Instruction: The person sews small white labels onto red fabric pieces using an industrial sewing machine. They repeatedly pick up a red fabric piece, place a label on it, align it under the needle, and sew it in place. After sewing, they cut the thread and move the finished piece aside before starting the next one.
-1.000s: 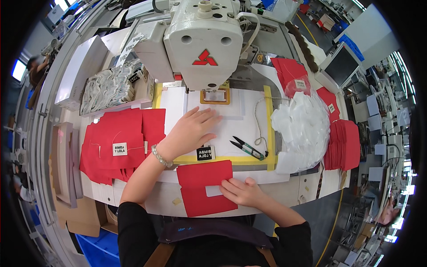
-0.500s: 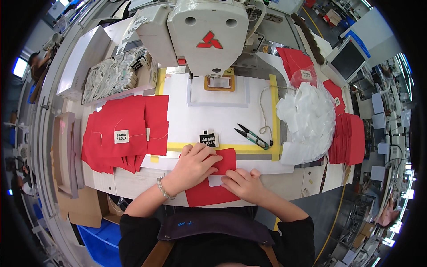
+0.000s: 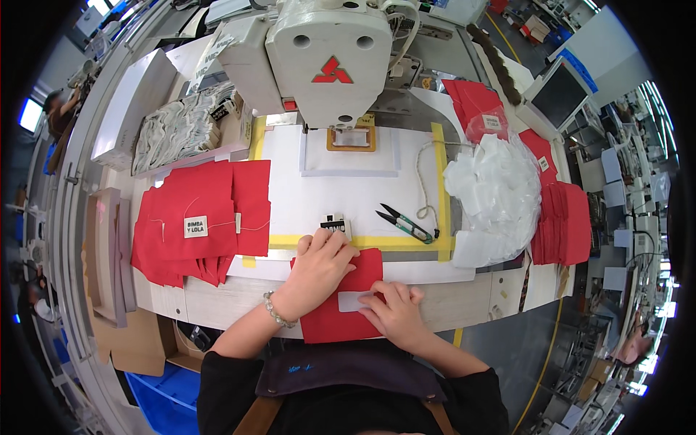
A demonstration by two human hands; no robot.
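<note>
A red fabric piece (image 3: 332,328) lies at the table's front edge, partly beneath both hands. My left hand (image 3: 322,267) rests palm down on its upper left part, fingers stretched forward and slightly bent, thumb out to the side. Just beyond those fingertips is a small black-and-white label (image 3: 335,223), partly covered by them. On the red fabric sits a small white rectangular piece (image 3: 350,301). My right hand (image 3: 396,312) pinches its right end between thumb and fingers.
A sewing machine head (image 3: 326,61) stands ahead, with thread snips (image 3: 406,222) on the taped white board (image 3: 290,196). Stacked red fabric (image 3: 196,243) lies left, below a box of labels (image 3: 177,134). White pieces in clear plastic (image 3: 493,196) and more red fabric (image 3: 562,221) are at right.
The red fabric's folded upper part now lies flatter, and the white piece shows more fully. My right hand has moved slightly down to its end. The whole view has shifted a little.
</note>
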